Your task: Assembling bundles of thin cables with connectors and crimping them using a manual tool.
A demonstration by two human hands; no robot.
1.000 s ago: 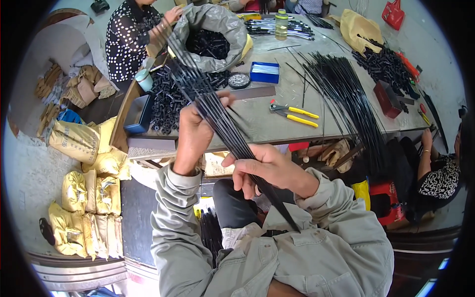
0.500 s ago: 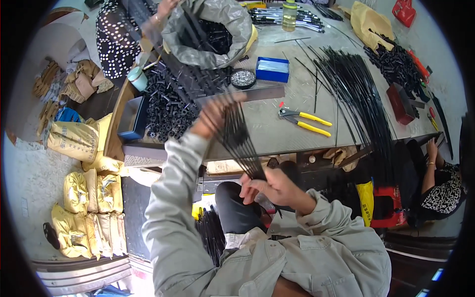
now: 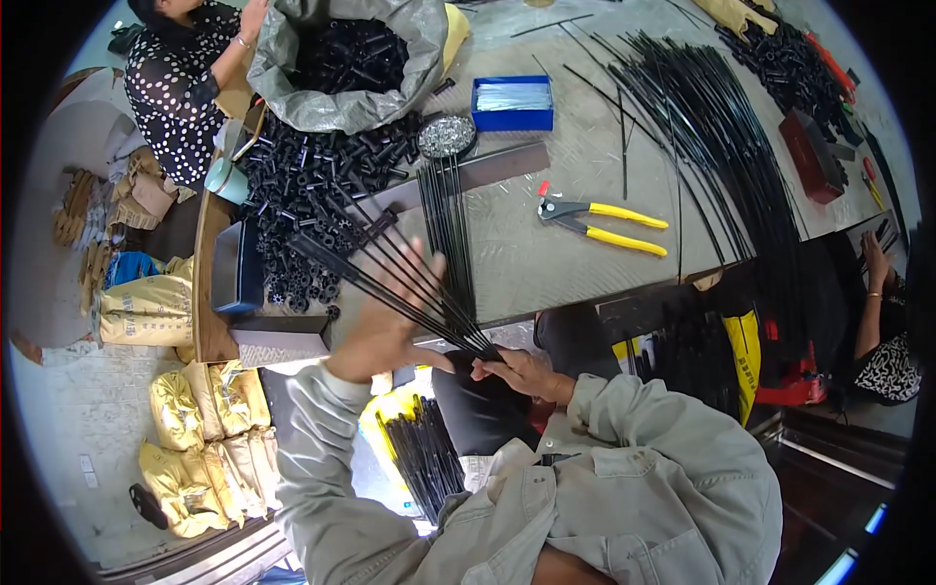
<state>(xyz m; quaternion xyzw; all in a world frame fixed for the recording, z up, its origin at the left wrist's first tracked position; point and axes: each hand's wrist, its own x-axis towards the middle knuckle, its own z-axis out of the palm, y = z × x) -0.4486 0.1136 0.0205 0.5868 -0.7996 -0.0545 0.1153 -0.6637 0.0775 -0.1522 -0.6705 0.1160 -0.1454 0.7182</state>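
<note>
A fanned bundle of thin black rods, like umbrella ribs, rises from my lap over the table's near edge. Around its lower end my right hand is closed. My left hand, slightly blurred, is beside the bundle with its fingers stretched and apart; several rods cross in front of it. One group of rods leans left over a heap of small black plastic tubes with notched ends, while another points up toward a round dish of small metal bits.
Yellow-handled pincers, a blue box of clear strips and a large pile of black rods lie on the table. A grey sack holds black parts. Two people sit nearby, left and right. Yellow sacks stand at left.
The rods, blurred and swung up-left before, are now split into two groups. My left hand has come down toward my right hand and spread its fingers. The view has shifted.
</note>
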